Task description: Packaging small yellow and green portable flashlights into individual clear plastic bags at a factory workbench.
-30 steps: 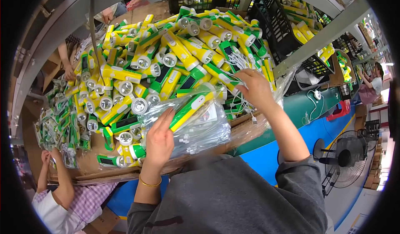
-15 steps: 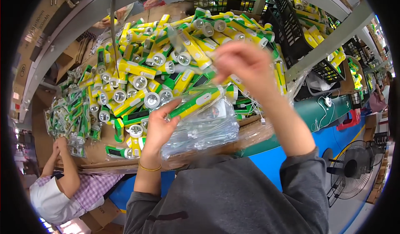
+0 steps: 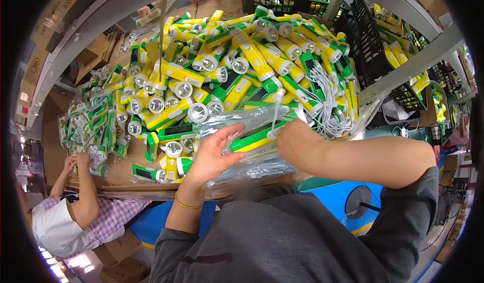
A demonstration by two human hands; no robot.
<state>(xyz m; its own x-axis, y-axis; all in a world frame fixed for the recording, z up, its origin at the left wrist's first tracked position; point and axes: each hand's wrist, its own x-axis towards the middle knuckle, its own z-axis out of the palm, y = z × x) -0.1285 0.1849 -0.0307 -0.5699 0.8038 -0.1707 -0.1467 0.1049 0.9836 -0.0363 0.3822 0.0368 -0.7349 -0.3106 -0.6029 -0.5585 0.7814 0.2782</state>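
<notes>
My left hand (image 3: 219, 154) is closed around a yellow-and-green flashlight (image 3: 257, 138) in a clear plastic bag, with thumb and fingers along its sides. At the flashlight's right end is my right hand (image 3: 297, 141), curled, its fingers mostly hidden. A white cable (image 3: 277, 112) sticks up from beside those fingers and appears gripped by them. Under both hands lies a stack of clear plastic bags (image 3: 257, 169). A bundle of white cables (image 3: 330, 106) rests on the flashlights just beyond my right hand.
A large heap of loose flashlights (image 3: 186, 81) covers the cardboard-lined table. Bagged flashlights (image 3: 93, 119) lie at the left, where a co-worker's hands (image 3: 76, 162) are. Black crates (image 3: 365, 43) with flashlights stand at the right. A metal post (image 3: 162, 36) rises in front of the heap.
My right hand has come down from above the heap to the bagged flashlight's right end, a white cable now beside its fingers. My left hand keeps its hold. The whole view has shifted slightly.
</notes>
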